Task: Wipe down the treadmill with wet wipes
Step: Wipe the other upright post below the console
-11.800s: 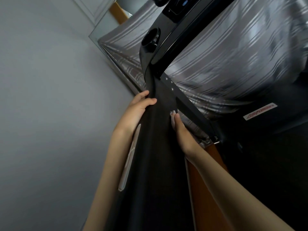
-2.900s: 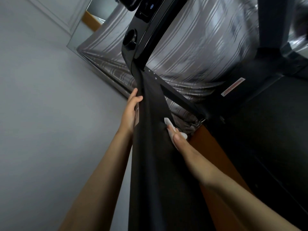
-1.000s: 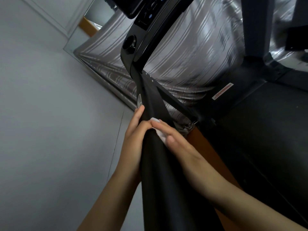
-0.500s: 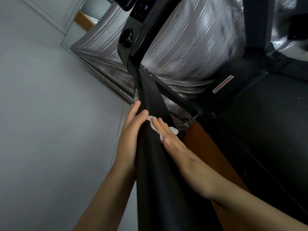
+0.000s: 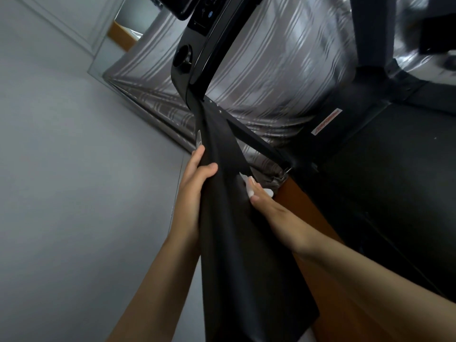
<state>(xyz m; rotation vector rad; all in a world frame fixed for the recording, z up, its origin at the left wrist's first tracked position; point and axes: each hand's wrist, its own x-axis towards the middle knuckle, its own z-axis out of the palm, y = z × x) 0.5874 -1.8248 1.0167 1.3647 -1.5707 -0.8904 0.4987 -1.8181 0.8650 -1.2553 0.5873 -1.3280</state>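
Observation:
The black treadmill's left handrail (image 5: pixel 237 243) runs from the bottom of the view up to the console (image 5: pixel 197 33). My left hand (image 5: pixel 195 183) grips the rail's left side, thumb over the top and fingers along the outer face. My right hand (image 5: pixel 269 208) lies flat against the rail's right face, pressing a white wet wipe (image 5: pixel 249 187) under its straight fingers. Only the wipe's edges show around the fingertips. The dark running belt (image 5: pixel 394 193) lies to the right.
A grey wall (image 5: pixel 74 193) stands close on the left. A striped silver curtain (image 5: pixel 283 70) hangs behind the console. An orange-brown wooden surface (image 5: pixel 308 213) shows beside the rail. A black diagonal brace (image 5: pixel 256 141) joins the rail to the base, and the right upright (image 5: pixel 370 33) rises at top right.
My right hand with the wipe has slid from the rail's top down onto its right face, away from my left thumb. My left hand keeps its grip on the rail.

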